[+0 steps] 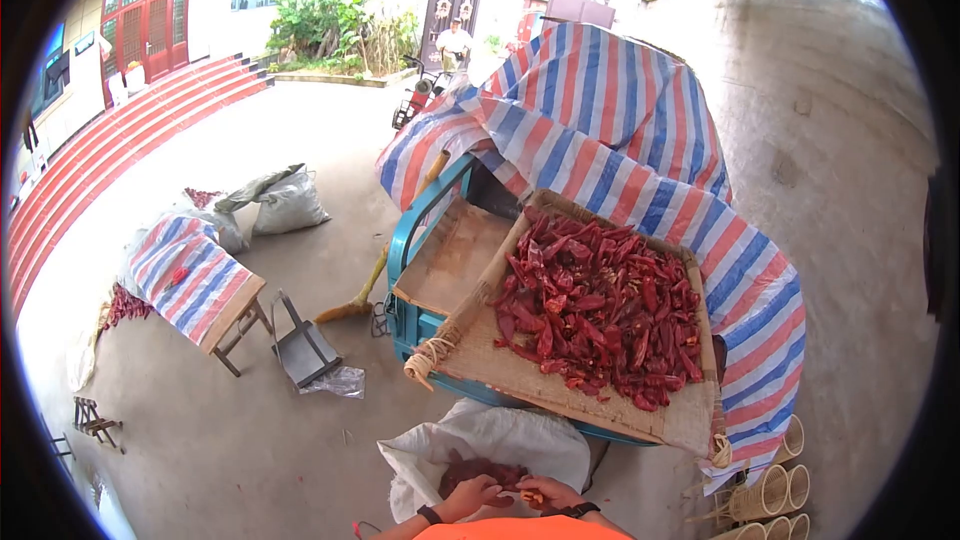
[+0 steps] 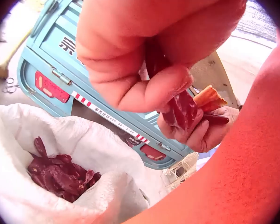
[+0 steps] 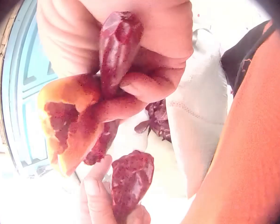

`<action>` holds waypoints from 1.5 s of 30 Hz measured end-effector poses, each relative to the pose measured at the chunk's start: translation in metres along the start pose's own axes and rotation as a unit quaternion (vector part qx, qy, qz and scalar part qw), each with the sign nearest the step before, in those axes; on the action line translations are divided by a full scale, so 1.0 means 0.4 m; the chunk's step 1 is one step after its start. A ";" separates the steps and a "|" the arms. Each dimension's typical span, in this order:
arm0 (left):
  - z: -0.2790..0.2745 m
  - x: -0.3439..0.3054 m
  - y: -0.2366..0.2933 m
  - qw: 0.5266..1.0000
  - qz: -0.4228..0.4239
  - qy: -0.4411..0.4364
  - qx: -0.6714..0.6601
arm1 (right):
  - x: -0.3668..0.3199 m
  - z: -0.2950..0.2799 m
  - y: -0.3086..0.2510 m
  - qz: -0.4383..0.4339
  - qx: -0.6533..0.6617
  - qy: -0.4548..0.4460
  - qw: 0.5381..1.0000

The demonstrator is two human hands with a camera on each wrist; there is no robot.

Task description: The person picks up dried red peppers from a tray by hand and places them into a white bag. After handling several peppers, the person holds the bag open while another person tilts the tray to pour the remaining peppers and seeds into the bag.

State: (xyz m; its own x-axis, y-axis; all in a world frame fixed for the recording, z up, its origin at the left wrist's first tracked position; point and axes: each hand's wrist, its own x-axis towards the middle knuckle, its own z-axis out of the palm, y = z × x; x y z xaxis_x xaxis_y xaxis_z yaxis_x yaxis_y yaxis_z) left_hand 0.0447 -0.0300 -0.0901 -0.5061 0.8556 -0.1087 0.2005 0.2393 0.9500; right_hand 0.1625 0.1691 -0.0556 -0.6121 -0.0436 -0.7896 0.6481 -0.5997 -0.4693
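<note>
Over the mouth of a white woven sack [image 1: 405, 455], both hands are close together. My left hand [image 1: 474, 498] pinches a dark red dried chili pepper [image 3: 131, 181] between thumb and fingers. In my right hand [image 1: 553, 493], curled fingers grip another wrinkled dried chili [image 3: 120, 51] along with an orange, torn-open pepper [image 3: 67, 123]. The right wrist view shows part of one more red chili [image 3: 102, 142] below that orange piece. Inside the sack lies a heap of dried chilies [image 2: 60, 175].
A woven tray [image 1: 480, 355] heaped with dried red chilies [image 1: 600, 310] rests on a blue cart [image 1: 400, 315], beside a striped tarp [image 1: 620, 90]. Stacked baskets [image 1: 760, 495] stand at lower right. A small chair [image 1: 303, 350] and a cloth-covered table [image 1: 190, 270] are to the left.
</note>
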 end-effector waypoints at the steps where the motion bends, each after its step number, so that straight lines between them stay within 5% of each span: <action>1: 0.001 -0.001 -0.015 1.000 -0.013 -0.009 0.000 | 0.005 -0.010 -0.001 0.011 0.027 0.007 1.000; 4: -0.014 -0.010 -0.031 0.997 0.003 -0.060 0.039 | 0.023 -0.040 0.018 0.005 0.077 0.003 0.997; 7: -0.007 -0.035 0.001 0.948 0.048 0.010 0.316 | -0.011 -0.007 0.004 -0.001 0.079 0.010 0.997; 10: 0.038 0.027 -0.056 0.989 0.068 0.008 0.133 | -0.022 0.038 0.001 -0.066 0.060 0.020 0.996; 13: 0.033 0.046 0.018 0.994 -0.082 -0.056 -0.045 | 0.017 0.021 0.017 -0.091 0.030 -0.011 0.995; 19: 0.049 0.057 -0.022 0.993 -0.025 -0.009 -0.113 | -0.007 0.051 -0.010 -0.106 -0.004 -0.007 0.994; 22: 0.025 0.038 0.009 0.972 -0.072 -0.023 -0.221 | 0.043 -0.007 0.017 -0.094 -0.006 -0.055 0.994; 28: 0.013 0.024 -0.003 0.972 -0.131 -0.065 -0.184 | 0.003 0.024 -0.003 -0.082 0.026 0.041 0.995; 31: 0.005 0.018 0.006 0.986 -0.127 -0.093 -0.062 | 0.024 -0.005 0.006 -0.078 -0.005 0.028 0.997; 37: 0.028 -0.007 -0.097 0.986 -0.051 -0.141 0.066 | 0.003 0.022 -0.011 -0.025 -0.033 0.021 0.999; 40: 0.073 0.004 -0.125 0.989 -0.048 -0.036 0.135 | -0.016 0.039 -0.025 -0.005 -0.061 -0.002 0.998; 42: 0.091 0.021 -0.128 0.998 0.036 0.054 0.004 | 0.030 -0.001 0.005 0.010 -0.057 -0.007 0.998; 45: 0.034 0.013 0.011 0.991 -0.005 0.007 -0.130 | 0.050 -0.025 0.014 0.048 -0.080 -0.027 0.995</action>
State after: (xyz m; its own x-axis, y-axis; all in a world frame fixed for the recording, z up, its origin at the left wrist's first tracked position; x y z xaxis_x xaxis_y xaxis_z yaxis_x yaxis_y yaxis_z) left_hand 0.0543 -0.0184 -0.0903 -0.5186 0.8471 -0.1161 -0.0269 0.1196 0.9925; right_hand 0.1583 0.1727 -0.0781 -0.5641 -0.1392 -0.8139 0.7663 -0.4553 -0.4533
